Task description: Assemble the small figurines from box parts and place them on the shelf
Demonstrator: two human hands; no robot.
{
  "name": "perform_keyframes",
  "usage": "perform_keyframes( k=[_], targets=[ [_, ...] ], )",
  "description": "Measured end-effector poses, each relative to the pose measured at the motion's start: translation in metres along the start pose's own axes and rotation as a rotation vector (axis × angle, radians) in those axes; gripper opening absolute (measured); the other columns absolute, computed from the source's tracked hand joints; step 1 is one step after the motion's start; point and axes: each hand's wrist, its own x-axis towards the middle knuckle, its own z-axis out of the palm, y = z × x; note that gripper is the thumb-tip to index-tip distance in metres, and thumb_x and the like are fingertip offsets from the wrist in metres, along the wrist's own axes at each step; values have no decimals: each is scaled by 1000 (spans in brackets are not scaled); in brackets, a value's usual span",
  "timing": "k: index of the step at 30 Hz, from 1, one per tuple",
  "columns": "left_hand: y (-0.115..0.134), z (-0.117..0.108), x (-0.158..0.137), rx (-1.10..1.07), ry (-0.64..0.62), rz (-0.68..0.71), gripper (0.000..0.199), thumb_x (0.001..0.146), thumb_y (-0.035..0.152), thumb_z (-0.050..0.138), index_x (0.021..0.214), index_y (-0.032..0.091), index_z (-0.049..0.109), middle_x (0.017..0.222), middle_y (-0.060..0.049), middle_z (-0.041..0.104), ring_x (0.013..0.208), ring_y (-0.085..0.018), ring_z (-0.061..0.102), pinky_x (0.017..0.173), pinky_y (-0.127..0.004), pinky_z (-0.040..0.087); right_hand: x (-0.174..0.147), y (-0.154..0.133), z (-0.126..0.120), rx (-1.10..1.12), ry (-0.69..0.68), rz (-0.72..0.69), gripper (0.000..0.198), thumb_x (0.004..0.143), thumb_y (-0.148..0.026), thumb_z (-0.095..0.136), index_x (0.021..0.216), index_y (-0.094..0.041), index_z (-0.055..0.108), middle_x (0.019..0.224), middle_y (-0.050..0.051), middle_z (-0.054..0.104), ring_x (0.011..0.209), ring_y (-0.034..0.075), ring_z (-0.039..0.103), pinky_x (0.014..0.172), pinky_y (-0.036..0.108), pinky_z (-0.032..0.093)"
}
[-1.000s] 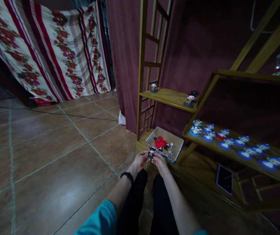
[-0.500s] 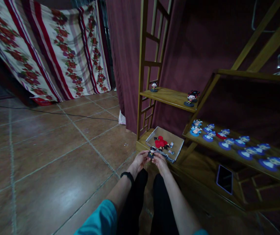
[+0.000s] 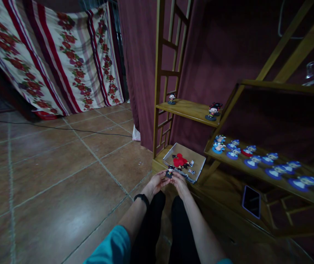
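Observation:
Between my two hands, a small black-haired figurine point(image 3: 170, 171) stands upright on a dark round base. My left hand point(image 3: 157, 181) grips the left side of the base, and my right hand point(image 3: 179, 181) grips its right side; both sets of fingers are closed. Just beyond them lies a shallow open box point(image 3: 199, 158) on the shelf unit's lowest board. Inside it are red pieces point(image 3: 179, 160) and several small black and white figure parts point(image 3: 191, 163). The front edge of the box is partly hidden by the figurine and my right hand.
A similar figurine point(image 3: 172, 98) and a pair of others point(image 3: 213, 111) stand on the small upper shelf point(image 3: 188, 107). To the right, several blue figurines point(image 3: 252, 161) line another shelf. A phone or tablet point(image 3: 251, 201) lies below. Wooden posts point(image 3: 159, 80) rise at the left.
Hardly anything differs. The view has shifted very slightly, while both hands keep holding the figurine in the same place before the box.

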Motion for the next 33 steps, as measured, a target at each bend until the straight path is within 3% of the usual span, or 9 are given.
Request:
perform_keyframes(
  k=[4,11,19,26,33],
  targets=[
    [-2,-1,2,-15,4,25,22,75,15,57,97,13,57,85,-9,63,64,-11,60,67,-27,51,-1,0,3,-68,-33,-28,41,54,-29,70,93,-21,61,95,4,64,79,17,59,66,27,46],
    [-5,0,2,0,-15,58,21,75,14,57,95,13,58,82,-8,64,63,-12,61,62,-24,51,3,5,8,-139,-43,-151,42,49,-27,73,89,-21,60,90,2,65,86,20,59,73,31,46],
    [-5,1,2,-11,-7,37,23,76,16,55,100,15,56,82,-7,65,62,-13,61,63,-28,51,7,7,5,-203,-11,-182,39,50,-29,72,87,-20,61,87,3,66,84,22,60,78,35,45],
    [-6,3,1,-69,-95,-22,28,77,19,55,105,13,53,88,-11,63,72,-18,64,68,-33,51,12,13,1,-301,44,-175,42,51,-31,70,89,-19,58,88,4,65,81,20,59,74,34,45],
    [-11,1,5,-85,-47,17,32,75,19,57,107,15,52,87,-10,64,71,-18,64,66,-31,50,8,15,7,-341,86,-248,39,55,-31,67,91,-19,59,88,4,65,83,22,59,74,34,45]
  ],
)
